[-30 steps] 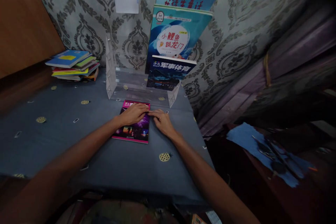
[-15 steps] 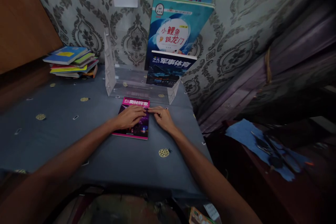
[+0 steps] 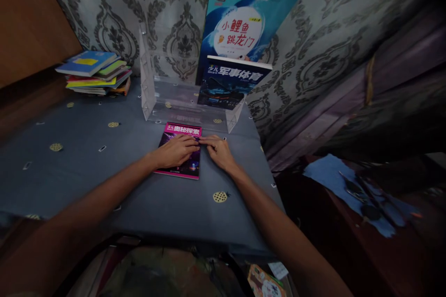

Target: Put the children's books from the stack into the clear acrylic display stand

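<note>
A thin book [image 3: 178, 172] with a pink and purple cover lies closed on the cloth-covered table, in front of a clear acrylic stand [image 3: 179, 116]. My left hand [image 3: 177, 151] rests flat across its cover, fingers stretched towards the right edge. Beside that edge is my right hand [image 3: 219, 152], its index finger extended to the book's upper right side and its other fingers curled. The right fingertip meets or nearly meets the left fingertips. Standing in the right part of the stand is a dark blue book [image 3: 223, 88]. Behind it rises a larger teal book [image 3: 209, 18].
A pile of several books [image 3: 94, 74] sits at the table's back left. Patterned wall covering [image 3: 114, 23] closes off the back. To the right, a lower dark red surface [image 3: 348, 222] carries a blue cloth [image 3: 325, 171] with dark tools on it.
The camera view has tilted down slightly, so the stand and books appear higher. My hands keep nearly the same places at the pink and purple book.
</note>
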A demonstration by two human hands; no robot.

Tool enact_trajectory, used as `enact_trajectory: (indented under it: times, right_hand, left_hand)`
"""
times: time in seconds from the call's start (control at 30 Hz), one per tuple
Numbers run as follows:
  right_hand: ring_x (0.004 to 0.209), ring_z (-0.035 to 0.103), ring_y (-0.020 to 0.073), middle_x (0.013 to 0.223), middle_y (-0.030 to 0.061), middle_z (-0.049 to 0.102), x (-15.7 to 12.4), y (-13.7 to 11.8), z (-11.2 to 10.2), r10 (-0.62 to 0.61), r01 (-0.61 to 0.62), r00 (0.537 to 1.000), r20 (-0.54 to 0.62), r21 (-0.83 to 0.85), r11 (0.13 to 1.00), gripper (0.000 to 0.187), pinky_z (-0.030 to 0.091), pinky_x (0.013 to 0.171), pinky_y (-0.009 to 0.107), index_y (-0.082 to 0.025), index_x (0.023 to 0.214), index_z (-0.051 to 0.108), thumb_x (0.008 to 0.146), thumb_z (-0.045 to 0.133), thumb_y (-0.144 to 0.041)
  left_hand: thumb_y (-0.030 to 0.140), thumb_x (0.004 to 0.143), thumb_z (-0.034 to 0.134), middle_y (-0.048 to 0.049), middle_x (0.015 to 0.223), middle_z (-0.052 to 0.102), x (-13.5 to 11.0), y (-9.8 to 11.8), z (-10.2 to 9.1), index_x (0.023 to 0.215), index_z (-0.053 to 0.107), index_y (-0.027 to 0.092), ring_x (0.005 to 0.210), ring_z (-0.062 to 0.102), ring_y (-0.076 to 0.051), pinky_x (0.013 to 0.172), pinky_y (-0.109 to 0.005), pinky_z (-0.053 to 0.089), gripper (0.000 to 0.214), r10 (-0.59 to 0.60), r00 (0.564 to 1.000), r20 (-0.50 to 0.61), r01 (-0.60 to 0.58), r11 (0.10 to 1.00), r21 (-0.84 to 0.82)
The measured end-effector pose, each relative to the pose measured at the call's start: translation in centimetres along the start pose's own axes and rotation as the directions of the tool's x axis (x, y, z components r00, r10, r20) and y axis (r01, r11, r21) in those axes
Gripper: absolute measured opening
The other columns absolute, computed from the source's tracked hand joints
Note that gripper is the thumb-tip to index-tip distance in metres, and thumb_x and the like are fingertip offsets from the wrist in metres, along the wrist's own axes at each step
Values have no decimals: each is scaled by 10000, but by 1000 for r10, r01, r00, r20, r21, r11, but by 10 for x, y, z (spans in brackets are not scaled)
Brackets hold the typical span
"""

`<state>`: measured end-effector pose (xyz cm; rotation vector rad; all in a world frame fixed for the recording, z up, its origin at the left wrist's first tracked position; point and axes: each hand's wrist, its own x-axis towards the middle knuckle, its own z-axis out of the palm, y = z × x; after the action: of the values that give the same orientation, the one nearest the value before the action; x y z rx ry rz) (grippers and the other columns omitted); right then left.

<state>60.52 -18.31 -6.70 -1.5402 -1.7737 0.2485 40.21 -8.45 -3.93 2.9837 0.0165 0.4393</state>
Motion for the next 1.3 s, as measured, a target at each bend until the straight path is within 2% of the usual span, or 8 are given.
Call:
enact_trajectory:
  times: [0.1, 0.23, 0.33, 0.43, 0.7, 0.87, 1.1, 1.3]
  right_hand:
    - [1085, 690, 229, 1123, 35, 773, 0, -1, 0, 1, -1, 1000, 0, -1, 1000, 461, 533, 994, 463, -260, 1012, 797, 797, 476, -9]
    - [1087, 693, 235, 1118, 39, 773, 0, -1, 0, 7, -7, 1000, 0, 2, 1000, 466, 526, 998, 469, -264, 1001, 797, 786, 485, 7]
    - [1085, 695, 232, 1120, 38, 772, 0, -1, 0, 4, -4, 1000, 4, 2, 1000, 467, 517, 1013, 468, -264, 1008, 795, 781, 489, 6]
    - [1096, 690, 227, 1123, 32, 771, 0, -1, 0, 1, -1, 1000, 7, -5, 1000, 469, 514, 1021, 469, -267, 1026, 790, 785, 486, -4]
    - [1127, 658, 258, 1196, 71, 743, -13, -11, 5, -26, 25, 1000, -10, -67, 997, 457, 511, 1002, 499, -240, 1082, 774, 797, 494, -19]
    - [1116, 661, 254, 1187, 72, 746, -20, -15, 3, -10, 9, 1000, -3, -49, 999, 460, 521, 988, 493, -239, 1092, 770, 805, 481, -26]
    - [1120, 670, 238, 1175, 59, 752, -19, -13, 0, -3, 4, 1000, 20, -27, 1000, 463, 511, 1005, 489, -251, 1078, 774, 802, 478, -25]
    - [1124, 672, 224, 1181, 54, 750, -19, -12, 1, -22, 22, 1000, 9, -37, 999, 471, 529, 1002, 460, -248, 1095, 768, 798, 483, -19]
  left_hand:
    - [169, 962, 485, -124, 1295, 662, 0, -2, -3, 1231, 677, 155, 1221, 584, -251, 1082, -439, 442, 331, -2, 1000, 11, 3, 998, -60]
    - [192, 952, 495, -60, 1320, 670, -3, -10, -8, 1234, 688, 237, 1296, 546, -230, 1120, -446, 408, 345, 15, 999, 42, -6, 978, -207]
    - [207, 948, 499, -39, 1322, 674, -4, -12, -9, 1230, 693, 258, 1318, 531, -225, 1132, -459, 390, 346, 19, 998, 59, -4, 967, -256]
    - [222, 952, 508, -40, 1312, 681, -3, -8, -10, 1215, 697, 246, 1309, 534, -229, 1123, -459, 394, 326, 17, 999, 45, -6, 972, -234]
    - [227, 966, 515, -90, 1176, 729, 3, 16, -13, 1101, 712, 175, 1193, 589, -256, 1057, -436, 412, 244, 42, 999, 30, -41, 999, -15]
    - [232, 959, 519, -85, 1197, 722, 1, 14, -12, 1113, 709, 185, 1195, 591, -252, 1064, -432, 412, 249, 38, 999, 25, -37, 999, -30]
    - [236, 943, 537, -61, 1226, 722, -1, 2, -11, 1146, 725, 205, 1244, 577, -241, 1092, -427, 419, 278, 70, 996, 46, -60, 978, -198]
    - [235, 952, 544, -72, 1182, 738, 0, 13, -13, 1105, 740, 195, 1205, 589, -243, 1076, -423, 407, 252, 78, 997, 22, -75, 992, -106]
